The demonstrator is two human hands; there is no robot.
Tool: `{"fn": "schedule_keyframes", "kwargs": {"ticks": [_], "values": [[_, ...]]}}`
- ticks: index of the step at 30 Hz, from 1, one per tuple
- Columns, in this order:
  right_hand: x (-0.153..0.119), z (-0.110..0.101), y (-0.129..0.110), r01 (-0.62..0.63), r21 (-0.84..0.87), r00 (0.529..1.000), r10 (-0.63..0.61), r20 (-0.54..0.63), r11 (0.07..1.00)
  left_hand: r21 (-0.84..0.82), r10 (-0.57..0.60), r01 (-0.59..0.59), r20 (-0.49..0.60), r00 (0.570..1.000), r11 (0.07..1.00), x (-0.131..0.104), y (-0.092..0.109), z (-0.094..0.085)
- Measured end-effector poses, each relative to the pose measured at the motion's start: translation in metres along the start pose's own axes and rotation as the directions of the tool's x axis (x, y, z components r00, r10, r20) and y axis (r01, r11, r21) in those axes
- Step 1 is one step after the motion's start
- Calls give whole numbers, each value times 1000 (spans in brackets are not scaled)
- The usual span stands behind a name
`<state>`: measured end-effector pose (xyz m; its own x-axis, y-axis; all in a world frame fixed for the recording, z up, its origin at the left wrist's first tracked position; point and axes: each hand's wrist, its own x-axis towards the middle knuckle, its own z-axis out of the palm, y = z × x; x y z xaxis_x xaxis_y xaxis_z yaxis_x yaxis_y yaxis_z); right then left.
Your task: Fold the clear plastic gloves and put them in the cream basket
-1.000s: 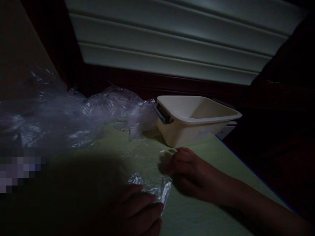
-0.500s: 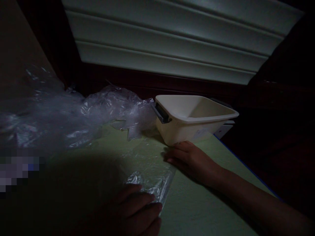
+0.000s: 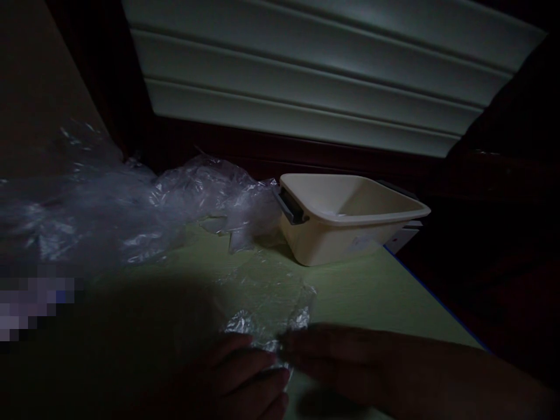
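Observation:
A thin sheet of clear plastic (image 3: 262, 291) lies on the pale green tabletop, crinkled and shiny near my hands. My left hand (image 3: 251, 376) rests on its near part with the fingers slightly spread and stretched out. From the right comes my right hand (image 3: 328, 353), smeared by motion and dark. Its fingertips are at the crinkled edge of the sheet, close beside my left fingers. Whether they pinch the plastic cannot be made out. Beyond both hands, a cream plastic tub (image 3: 336, 239) with dark handles stands on the table.
A big heap of crumpled clear plastic (image 3: 144, 204) covers the back left of the table (image 3: 363, 303). Behind is a slatted shutter (image 3: 306, 76) in a dark frame. The table's blue-trimmed right edge runs past the tub. Light is dim.
My right hand has come back from near the tub toward my left hand. The sheet's right edge, flat before, is now crumpled. My left hand has barely moved.

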<state>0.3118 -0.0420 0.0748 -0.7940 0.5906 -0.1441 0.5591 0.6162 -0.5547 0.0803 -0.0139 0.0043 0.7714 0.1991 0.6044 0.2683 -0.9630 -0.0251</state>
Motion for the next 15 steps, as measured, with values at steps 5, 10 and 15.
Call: {"fn": "schedule_keyframes", "kwargs": {"ticks": [5,10,15], "values": [[-13,-2,13,-7,-3,999,8,43,1000,7,47,-47,14,999,999,3,-2,1],[-18,-2,31,-264,-70,962,258,-86,962,-17,-9,8,-71,997,1000,-7,1,9],[-4,-1,27,-293,-140,948,268,-175,946,-20,-32,32,24,999,999,-9,3,6]]}}
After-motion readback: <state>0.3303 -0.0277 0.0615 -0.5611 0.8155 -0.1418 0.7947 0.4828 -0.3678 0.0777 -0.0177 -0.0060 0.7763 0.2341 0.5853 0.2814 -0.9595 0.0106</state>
